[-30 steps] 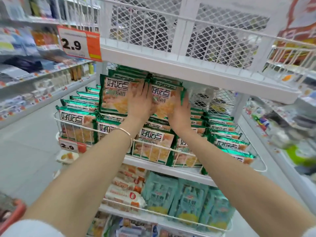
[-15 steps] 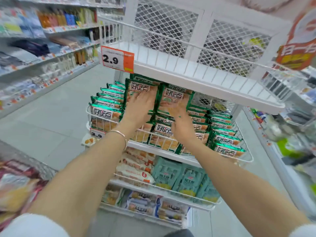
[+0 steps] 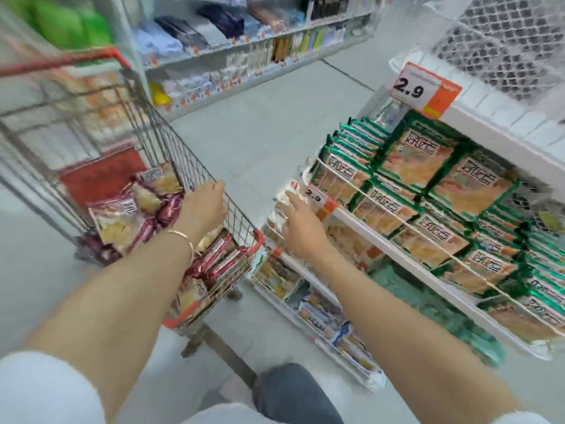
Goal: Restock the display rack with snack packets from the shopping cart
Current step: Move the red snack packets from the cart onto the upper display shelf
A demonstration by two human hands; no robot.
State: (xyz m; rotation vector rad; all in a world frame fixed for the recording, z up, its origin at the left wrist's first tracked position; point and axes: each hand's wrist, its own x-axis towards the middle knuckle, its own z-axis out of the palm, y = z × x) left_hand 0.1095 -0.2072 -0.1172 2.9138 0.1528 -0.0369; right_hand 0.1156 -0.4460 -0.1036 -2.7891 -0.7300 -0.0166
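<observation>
Fetch step: left hand (image 3: 203, 206) over the cart (image 3: 171, 142), right hand (image 3: 301, 228) near the rack (image 3: 501, 140), both loose and empty. Next: left hand grips the red packets (image 3: 122, 221).

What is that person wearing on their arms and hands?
Both forearms are bare. White sleeves show near the elbows: the left sleeve and the right sleeve. A thin, pale bracelet circles the wrist behind the left hand. The right hand has no bracelet.
</observation>
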